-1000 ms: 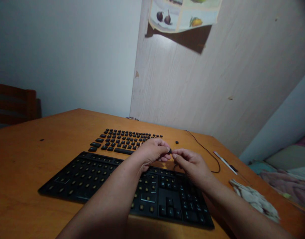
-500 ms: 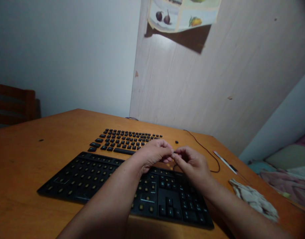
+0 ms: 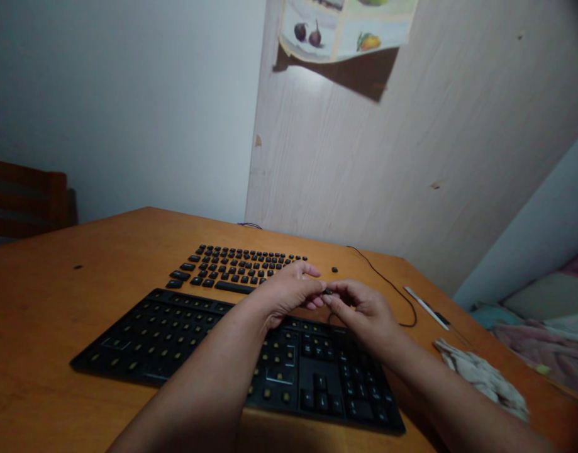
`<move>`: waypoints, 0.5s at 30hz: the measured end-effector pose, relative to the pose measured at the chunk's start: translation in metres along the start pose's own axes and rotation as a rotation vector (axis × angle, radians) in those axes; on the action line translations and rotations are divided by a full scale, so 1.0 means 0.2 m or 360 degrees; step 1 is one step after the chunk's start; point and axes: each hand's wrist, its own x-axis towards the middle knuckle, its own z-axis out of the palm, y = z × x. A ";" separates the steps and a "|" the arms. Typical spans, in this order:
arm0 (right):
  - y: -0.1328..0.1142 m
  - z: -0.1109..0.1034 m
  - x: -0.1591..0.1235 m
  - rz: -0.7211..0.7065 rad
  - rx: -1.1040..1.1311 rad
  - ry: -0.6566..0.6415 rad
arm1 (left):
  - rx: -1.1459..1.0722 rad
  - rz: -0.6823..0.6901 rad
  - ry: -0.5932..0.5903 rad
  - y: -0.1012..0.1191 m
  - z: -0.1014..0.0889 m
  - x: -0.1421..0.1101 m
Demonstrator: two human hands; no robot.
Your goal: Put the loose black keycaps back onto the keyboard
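A black keyboard base (image 3: 142,336) with most keycaps taken off lies on the orange wooden table (image 3: 57,296). Behind it, several loose black keycaps (image 3: 232,265) are laid out in rows. Both of my hands are held above the right half of the keyboard base. My left hand (image 3: 289,292) and my right hand (image 3: 361,311) meet fingertip to fingertip and pinch one small black keycap (image 3: 327,291) between them. One lone keycap (image 3: 334,269) lies on the table just beyond my hands.
A thin black cable (image 3: 392,286) curves across the table's right side. A white pen-like tool (image 3: 427,307) and a crumpled cloth (image 3: 482,377) lie near the right edge. A wooden chair (image 3: 24,201) stands at far left. Bedding (image 3: 548,333) shows at right.
My hands have stayed in place over the keyboard base. The fingertips shifted slightly around the small keycap, and my right hand has drawn a little closer to my left.
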 end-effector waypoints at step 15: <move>-0.02 -0.02 0.00 0.0084 -0.0016 -0.0099 | 0.0105 0.0012 -0.0001 -0.02 0.00 0.01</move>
